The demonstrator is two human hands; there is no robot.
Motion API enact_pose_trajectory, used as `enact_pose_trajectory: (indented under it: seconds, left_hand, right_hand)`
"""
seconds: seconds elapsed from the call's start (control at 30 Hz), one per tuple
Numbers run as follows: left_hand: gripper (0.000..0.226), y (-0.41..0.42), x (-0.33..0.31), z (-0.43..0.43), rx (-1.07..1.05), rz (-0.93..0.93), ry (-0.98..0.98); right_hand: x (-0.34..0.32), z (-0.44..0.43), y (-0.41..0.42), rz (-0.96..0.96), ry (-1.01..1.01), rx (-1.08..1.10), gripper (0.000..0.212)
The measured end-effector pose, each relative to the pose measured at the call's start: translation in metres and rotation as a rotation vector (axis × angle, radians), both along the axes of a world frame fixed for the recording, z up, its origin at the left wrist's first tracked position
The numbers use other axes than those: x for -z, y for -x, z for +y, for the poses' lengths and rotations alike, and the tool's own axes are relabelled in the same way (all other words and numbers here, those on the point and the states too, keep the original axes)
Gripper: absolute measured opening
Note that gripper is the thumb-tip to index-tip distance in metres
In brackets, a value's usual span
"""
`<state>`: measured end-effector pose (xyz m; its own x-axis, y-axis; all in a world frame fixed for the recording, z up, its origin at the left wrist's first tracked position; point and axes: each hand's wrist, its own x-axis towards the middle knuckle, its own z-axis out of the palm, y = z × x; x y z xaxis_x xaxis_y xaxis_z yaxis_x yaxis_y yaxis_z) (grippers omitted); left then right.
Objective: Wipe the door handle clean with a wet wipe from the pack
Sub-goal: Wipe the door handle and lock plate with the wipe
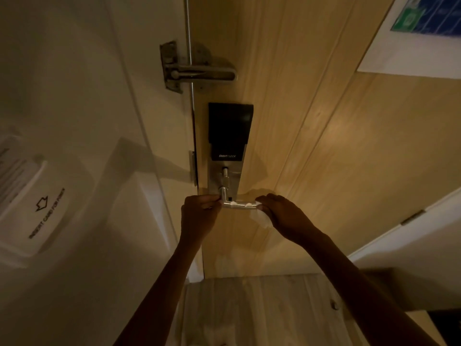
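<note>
A silver lever door handle sticks out from a smart lock plate on a light wooden door. A white wet wipe is wrapped around the handle and hangs below its right end. My right hand grips the wipe at the handle's free end. My left hand pinches the wipe's other end at the handle's bend, by the lock plate. The wipe pack is not in view.
A metal swing-bar door guard sits above the lock. A white card-slot box is mounted on the left wall. A framed notice hangs at the upper right. Pale wood flooring lies below.
</note>
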<state>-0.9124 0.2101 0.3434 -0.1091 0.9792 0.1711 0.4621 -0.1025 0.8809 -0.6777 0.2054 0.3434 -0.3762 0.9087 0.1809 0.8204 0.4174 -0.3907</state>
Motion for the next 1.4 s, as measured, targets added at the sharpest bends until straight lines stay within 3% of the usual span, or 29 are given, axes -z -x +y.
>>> enact_pose_trajectory:
  seconds: [0.13,0.4,0.6,0.77,0.87,0.97,1.1,1.2,1.4]
  left_hand:
    - [0.016,0.003,-0.003,0.001,0.008,-0.088,0.028]
    - [0.017,0.006,-0.003,0.005,0.032,-0.135,0.056]
    - [0.018,0.01,0.0,0.008,0.061,-0.111,0.072]
    - [0.017,0.01,0.002,0.009,0.054,-0.086,0.078]
    - [0.017,0.01,0.002,0.01,0.039,-0.118,0.106]
    - [0.017,0.009,0.001,0.01,0.042,-0.11,0.095]
    - [0.019,0.011,0.003,0.009,0.059,-0.153,0.127]
    - [0.02,0.011,0.002,0.009,0.059,-0.168,0.135]
    - [0.018,0.008,-0.005,0.007,0.028,-0.219,0.125]
  right_hand:
    - [-0.005,0.001,-0.012,0.042,-0.041,0.002,0.027]
    - [-0.016,-0.005,-0.021,0.164,-0.155,0.12,0.032]
    - [-0.03,-0.005,-0.007,0.488,-0.248,0.358,0.016]
    - [-0.004,-0.016,0.005,0.377,-0.163,0.233,0.019]
    - [0.009,-0.023,-0.001,0.378,-0.155,0.278,0.021]
    - [0.015,-0.028,-0.012,0.372,-0.126,0.32,0.01]
    - [0.004,-0.042,-0.01,0.507,-0.247,0.483,0.012]
    - [-0.007,-0.033,0.004,0.57,-0.29,0.446,0.013]
    - [0.003,-0.028,0.019,0.285,-0.141,0.223,0.027]
